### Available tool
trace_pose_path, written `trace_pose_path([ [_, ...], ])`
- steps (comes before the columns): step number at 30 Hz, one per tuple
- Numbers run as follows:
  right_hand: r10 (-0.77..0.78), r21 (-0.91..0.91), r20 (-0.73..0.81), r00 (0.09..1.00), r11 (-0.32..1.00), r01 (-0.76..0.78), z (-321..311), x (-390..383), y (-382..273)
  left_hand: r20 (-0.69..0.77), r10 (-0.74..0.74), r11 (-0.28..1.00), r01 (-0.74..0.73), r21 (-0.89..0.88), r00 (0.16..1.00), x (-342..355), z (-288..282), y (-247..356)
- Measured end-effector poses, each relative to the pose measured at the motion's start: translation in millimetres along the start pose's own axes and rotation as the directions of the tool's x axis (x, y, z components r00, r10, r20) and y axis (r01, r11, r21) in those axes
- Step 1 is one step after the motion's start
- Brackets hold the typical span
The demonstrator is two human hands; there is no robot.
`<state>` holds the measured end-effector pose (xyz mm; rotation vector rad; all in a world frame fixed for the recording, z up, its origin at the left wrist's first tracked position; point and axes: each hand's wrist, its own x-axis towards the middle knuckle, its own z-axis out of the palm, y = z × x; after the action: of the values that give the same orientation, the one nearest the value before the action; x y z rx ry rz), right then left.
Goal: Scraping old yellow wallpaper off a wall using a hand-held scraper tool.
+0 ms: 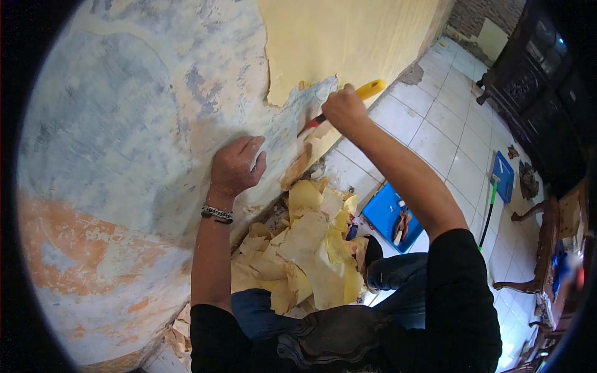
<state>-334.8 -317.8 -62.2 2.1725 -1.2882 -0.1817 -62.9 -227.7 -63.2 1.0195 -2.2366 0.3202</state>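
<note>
My right hand (346, 110) is closed round the yellow handle of a scraper (371, 89). Its red blade end meets the wall just below the torn edge of the yellow paint layer (311, 50). A partly loosened strip (296, 166) hangs at the foot of the wall beneath the blade. To the left, my left hand (238, 165) rests by the bare, patchy grey-white wall (124, 118); its fingers are bent, the thumb stands apart, and nothing shows in it. Peeled yellow sheets (305, 239) lie heaped on the floor below both hands.
A blue tray (380, 210) with tools stands on the white tiles beside my foot. Farther right lie a blue dustpan (503, 176) and a green stick (489, 214). A dark carved cabinet (528, 81) and a wooden chair (547, 255) line the right side.
</note>
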Motion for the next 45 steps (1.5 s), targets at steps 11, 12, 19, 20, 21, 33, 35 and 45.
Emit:
trace_pose_path([
  [11, -0.005, 0.058, 0.216, 0.976, 0.998, -0.007, 23, -6, -41, -0.044, 0.038, 0.999, -0.039, -0.022, 0.998, 3, 7, -1],
  [12, 0.011, 0.029, 0.241, 0.971, 0.999, -0.019, 22, -8, -36, -0.049, 0.035, 0.999, -0.036, -0.02, 0.998, 3, 7, -1],
  [19, -0.06, 0.114, 0.392, 0.918, 0.993, 0.016, 9, -38, 23, -0.059, 0.059, 0.998, -0.06, -0.01, 0.996, 2, 9, -4],
  [20, -0.114, 0.14, 0.466, 0.877, 0.989, 0.054, -3, -45, 30, -0.049, 0.057, 0.998, -0.058, -0.021, 0.997, 2, 8, -4],
  [21, -0.116, 0.137, 0.467, 0.877, 0.989, 0.058, -5, -51, 33, -0.052, 0.053, 0.998, -0.054, -0.021, 0.997, 2, 7, -4],
  [33, -0.069, 0.511, 0.418, 0.906, 0.842, -0.172, 18, -105, 47, -0.038, 0.065, 0.998, -0.065, -0.012, 0.997, 5, 8, -2],
  [35, -0.099, 0.435, 0.39, 0.916, 0.896, -0.088, 7, -102, 45, -0.101, 0.106, 0.994, -0.106, 0.002, 0.989, 3, 11, -5],
  [45, -0.011, 0.447, 0.372, 0.928, 0.879, -0.169, -56, -101, 65, -0.084, 0.1, 0.995, -0.098, 0.022, 0.992, 1, 12, -4],
])
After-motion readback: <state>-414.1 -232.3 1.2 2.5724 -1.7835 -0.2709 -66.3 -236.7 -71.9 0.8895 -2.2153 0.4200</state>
